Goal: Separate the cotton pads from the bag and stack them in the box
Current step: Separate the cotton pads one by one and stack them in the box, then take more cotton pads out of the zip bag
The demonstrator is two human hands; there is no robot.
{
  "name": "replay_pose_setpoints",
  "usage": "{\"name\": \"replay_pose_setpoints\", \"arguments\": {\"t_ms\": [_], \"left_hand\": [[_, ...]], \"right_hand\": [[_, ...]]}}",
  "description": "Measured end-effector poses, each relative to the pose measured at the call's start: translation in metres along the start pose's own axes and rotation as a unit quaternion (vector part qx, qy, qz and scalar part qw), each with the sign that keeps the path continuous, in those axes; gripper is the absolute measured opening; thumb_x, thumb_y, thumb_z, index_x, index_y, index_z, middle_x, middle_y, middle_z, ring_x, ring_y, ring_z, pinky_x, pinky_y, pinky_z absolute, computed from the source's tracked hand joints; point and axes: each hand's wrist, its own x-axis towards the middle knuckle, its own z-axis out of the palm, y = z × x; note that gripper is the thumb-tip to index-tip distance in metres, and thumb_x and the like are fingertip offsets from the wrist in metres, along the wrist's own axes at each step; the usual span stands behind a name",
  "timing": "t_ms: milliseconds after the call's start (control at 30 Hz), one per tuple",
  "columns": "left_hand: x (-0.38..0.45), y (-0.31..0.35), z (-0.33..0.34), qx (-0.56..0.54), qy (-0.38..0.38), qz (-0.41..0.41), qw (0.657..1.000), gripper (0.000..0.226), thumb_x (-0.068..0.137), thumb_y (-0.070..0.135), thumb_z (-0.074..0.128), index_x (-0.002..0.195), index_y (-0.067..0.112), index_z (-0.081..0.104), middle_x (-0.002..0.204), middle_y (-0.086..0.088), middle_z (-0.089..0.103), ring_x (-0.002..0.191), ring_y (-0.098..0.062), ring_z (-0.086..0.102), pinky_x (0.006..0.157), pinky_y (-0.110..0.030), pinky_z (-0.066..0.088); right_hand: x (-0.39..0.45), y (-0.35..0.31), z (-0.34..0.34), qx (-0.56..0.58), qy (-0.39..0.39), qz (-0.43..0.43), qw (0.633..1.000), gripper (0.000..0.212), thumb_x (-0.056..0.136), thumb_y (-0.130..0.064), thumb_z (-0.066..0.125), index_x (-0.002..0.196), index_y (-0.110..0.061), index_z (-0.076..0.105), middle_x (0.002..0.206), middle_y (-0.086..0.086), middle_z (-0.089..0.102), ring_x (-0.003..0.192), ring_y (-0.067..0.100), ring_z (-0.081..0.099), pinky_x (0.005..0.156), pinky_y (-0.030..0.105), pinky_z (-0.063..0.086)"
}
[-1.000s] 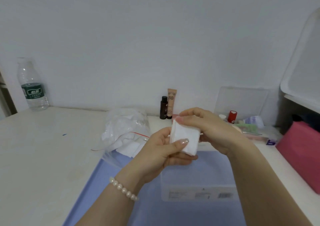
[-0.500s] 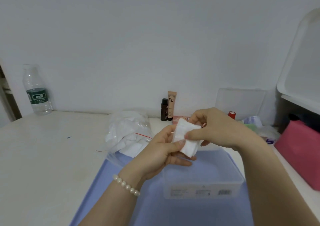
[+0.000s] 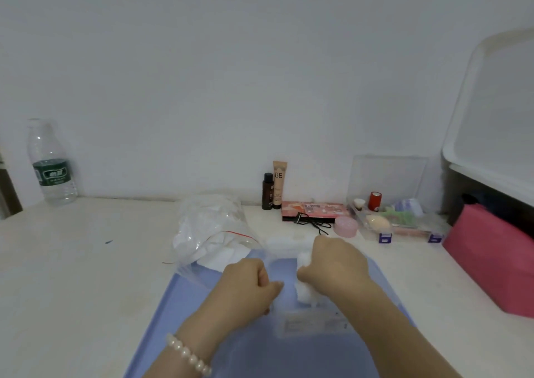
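Your right hand (image 3: 335,265) sits at the centre of the view, lowered over the clear plastic box (image 3: 313,324), fingers curled down around a small wad of white cotton pads (image 3: 304,291); white shows both above and below the knuckles, so the pads are gripped inside the fist, at or just within the box opening. Motion blur prevents you from confirming whether the pads touch the box floor. Your left hand (image 3: 248,288) lies at 9 o'clock from the right hand, just beside it, fingers curled with the thumb pressed toward the fingertips at the left rim of the box; whether it pinches the rim or holds nothing cannot be determined. A pearl bracelet (image 3: 187,354) circles the left wrist. The box stands on a blue mat (image 3: 179,305) that covers the near part of the white table (image 3: 72,262). At 10 o'clock from the left hand, the transparent zip bag (image 3: 213,230) rests partly on the mat's far left corner, mouth toward you, with more white pads visible inside. At 12 o'clock along the wall stand a dark small bottle (image 3: 267,191) and a BB cream tube (image 3: 279,184), touching or nearly so. At 1 o'clock lie a pink palette (image 3: 315,211), a round pink case (image 3: 346,226) and a clear organiser tray (image 3: 404,227). A water bottle (image 3: 52,163) stands at far 10 o'clock, a pink box (image 3: 491,259) at 3 o'clock.
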Motion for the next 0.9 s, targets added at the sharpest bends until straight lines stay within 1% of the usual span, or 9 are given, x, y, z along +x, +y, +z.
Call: {"name": "replay_pose_setpoints", "arguments": {"t_ms": [200,300,367,467,533,600,700,800,900], "left_hand": [[0.000,-0.009,0.010,-0.060,0.000,0.025,0.998,0.034,0.082,0.032,0.069,0.063,0.016,0.045,0.058,0.003,0.062,0.065,-0.013,0.069,0.070,-0.039,0.055],[0.000,-0.012,0.013,-0.048,0.003,0.037,0.998,0.032,0.078,0.033,0.070,0.062,0.019,0.047,0.059,0.007,0.058,0.062,-0.013,0.061,0.060,-0.026,0.049],[0.000,-0.011,0.013,-0.026,0.001,0.039,0.999,0.033,0.075,0.035,0.072,0.061,0.020,0.045,0.059,0.010,0.050,0.054,-0.005,0.046,0.053,-0.016,0.036],[-0.001,-0.009,0.011,-0.054,0.012,0.031,0.998,0.044,0.051,0.053,0.070,0.068,0.021,0.045,0.074,0.008,0.053,0.066,-0.006,0.050,0.060,-0.019,0.038],[-0.001,-0.008,0.012,-0.084,0.024,0.023,0.996,0.050,0.048,0.051,0.071,0.080,0.022,0.045,0.092,0.006,0.054,0.084,-0.009,0.055,0.068,-0.024,0.045],[-0.002,-0.005,0.014,-0.105,0.025,0.025,0.994,0.048,0.062,0.035,0.080,0.091,0.026,0.042,0.099,0.011,0.051,0.087,-0.005,0.056,0.073,-0.027,0.049],[-0.001,-0.006,0.016,-0.117,0.026,0.038,0.992,0.055,0.073,0.022,0.077,0.109,0.030,0.037,0.097,0.024,0.046,0.076,0.009,0.054,0.067,-0.016,0.047],[0.000,-0.007,0.017,-0.109,0.013,0.042,0.993,0.068,0.074,0.022,0.074,0.127,0.028,0.031,0.103,0.028,0.044,0.081,0.006,0.056,0.068,-0.014,0.046],[0.000,-0.008,0.019,-0.108,-0.004,0.040,0.993,0.086,0.064,0.037,0.072,0.136,0.027,0.027,0.114,0.022,0.045,0.084,-0.004,0.059,0.069,-0.014,0.046]], "right_hand": [[0.004,-0.013,0.024,0.030,0.004,-0.020,0.999,0.026,0.081,-0.031,0.058,0.092,-0.015,0.040,0.071,-0.003,0.037,0.076,0.019,0.045,0.050,0.024,0.028],[0.007,-0.015,0.027,0.082,-0.027,-0.053,0.995,0.026,0.081,-0.033,0.057,0.085,-0.016,0.038,0.083,0.001,0.047,0.079,0.021,0.047,0.050,0.024,0.033],[0.007,-0.012,0.022,0.153,-0.073,-0.055,0.984,0.027,0.081,-0.034,0.059,0.076,-0.018,0.037,0.084,0.003,0.052,0.078,0.026,0.057,0.061,0.034,0.049],[0.006,-0.001,0.004,0.283,-0.175,-0.035,0.942,0.033,0.082,-0.036,0.066,0.077,-0.014,0.042,0.085,0.009,0.063,0.078,0.031,0.069,0.071,0.041,0.059],[0.009,0.011,-0.008,0.312,-0.204,-0.039,0.927,0.033,0.080,-0.034,0.070,0.083,-0.012,0.046,0.092,0.010,0.066,0.079,0.029,0.070,0.069,0.038,0.059],[0.012,0.022,-0.015,0.281,-0.201,-0.049,0.937,0.035,0.075,-0.027,0.076,0.083,-0.013,0.045,0.090,0.008,0.064,0.078,0.025,0.069,0.069,0.035,0.059],[0.014,0.027,-0.012,0.161,-0.189,-0.057,0.967,0.044,0.067,-0.026,0.082,0.079,-0.018,0.040,0.084,0.004,0.058,0.070,0.017,0.058,0.066,0.032,0.054],[0.011,0.019,-0.002,0.079,-0.163,-0.087,0.980,0.053,0.059,-0.038,0.085,0.074,-0.024,0.036,0.079,-0.004,0.049,0.065,0.010,0.044,0.054,0.024,0.036],[0.009,0.011,0.006,0.055,-0.135,-0.118,0.982,0.059,0.056,-0.040,0.086,0.071,-0.027,0.031,0.077,-0.009,0.044,0.063,0.006,0.039,0.050,0.022,0.029]]}}
